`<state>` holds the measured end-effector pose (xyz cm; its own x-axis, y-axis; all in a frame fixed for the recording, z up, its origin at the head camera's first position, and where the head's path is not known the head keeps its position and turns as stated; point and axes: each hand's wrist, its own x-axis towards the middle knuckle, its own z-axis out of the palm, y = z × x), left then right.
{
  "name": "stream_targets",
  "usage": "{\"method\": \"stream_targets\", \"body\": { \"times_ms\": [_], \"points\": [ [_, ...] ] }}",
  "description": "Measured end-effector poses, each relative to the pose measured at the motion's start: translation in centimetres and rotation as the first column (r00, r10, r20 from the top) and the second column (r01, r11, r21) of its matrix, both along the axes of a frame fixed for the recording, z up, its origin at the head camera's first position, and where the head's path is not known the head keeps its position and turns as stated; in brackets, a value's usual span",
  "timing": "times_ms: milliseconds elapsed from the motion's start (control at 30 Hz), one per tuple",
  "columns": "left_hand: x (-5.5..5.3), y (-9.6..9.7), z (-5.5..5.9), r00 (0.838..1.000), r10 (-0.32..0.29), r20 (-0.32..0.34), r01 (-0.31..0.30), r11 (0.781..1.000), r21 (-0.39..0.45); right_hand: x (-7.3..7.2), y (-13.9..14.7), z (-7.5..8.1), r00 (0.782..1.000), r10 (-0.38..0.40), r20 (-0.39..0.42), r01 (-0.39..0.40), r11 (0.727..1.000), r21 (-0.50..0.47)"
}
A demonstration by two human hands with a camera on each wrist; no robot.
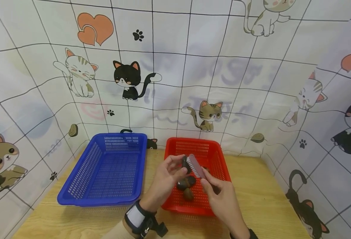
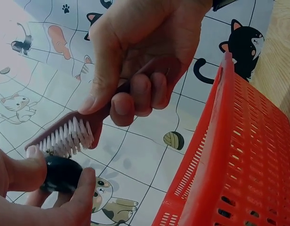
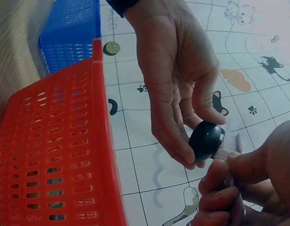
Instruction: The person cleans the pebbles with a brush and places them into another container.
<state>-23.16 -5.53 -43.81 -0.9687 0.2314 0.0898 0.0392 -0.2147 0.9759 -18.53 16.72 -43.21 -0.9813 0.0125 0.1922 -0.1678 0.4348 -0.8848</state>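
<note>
Over the red basket (image 1: pixel 197 206), my left hand (image 1: pixel 165 177) pinches a smooth dark stone (image 3: pixel 205 141) between thumb and fingers. My right hand (image 1: pixel 221 196) grips the handle of a brush (image 1: pixel 195 164) with a mauve back and white bristles (image 2: pixel 67 137). Its fingers curl round the handle in the left wrist view. The bristles meet the stone's surface in both wrist views. Below the hands, several brown and dark stones (image 1: pixel 188 194) lie in the red basket, partly covered by the hands in the head view.
A blue plastic basket (image 1: pixel 115 172) stands left of the red one on the wooden table (image 1: pixel 253 196). Behind and at both sides rises a white wall covering (image 1: pixel 169 76) with a grid and cartoon cats. A dark strap with a white band (image 1: pixel 136 215) circles my left wrist.
</note>
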Motion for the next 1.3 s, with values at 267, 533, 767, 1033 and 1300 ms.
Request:
{"method": "stream_targets", "body": {
  "times_ms": [267, 533, 767, 1033, 1300],
  "points": [
    [0.36, 0.17, 0.38, 0.999, -0.049, 0.003, 0.049, 0.999, -0.004, -0.62, 0.11, -0.23, 0.999, -0.023, -0.032, 0.023, 1.000, -0.009],
    [-0.03, 0.00, 0.35, 1.000, -0.014, 0.014, 0.013, 0.997, 0.071, -0.27, 0.24, 0.13, 1.000, -0.004, 0.006, 0.004, 1.000, 0.023],
    [-0.05, 0.18, 0.18, 0.999, -0.033, 0.022, 0.032, 0.998, 0.047, -0.12, -0.01, 0.24, 1.000, 0.010, -0.003, -0.010, 1.000, -0.002],
    [0.26, 0.21, 0.32, 0.999, -0.039, 0.019, 0.038, 0.998, 0.044, -0.69, 0.46, 0.07, 1.000, -0.023, 0.003, 0.023, 0.999, 0.039],
    [-0.14, -0.14, 0.19, 0.999, 0.022, 0.024, -0.024, 0.993, 0.115, -0.16, 0.21, 0.23, 0.994, -0.035, 0.101, 0.032, 0.999, 0.036]
  ]
}}
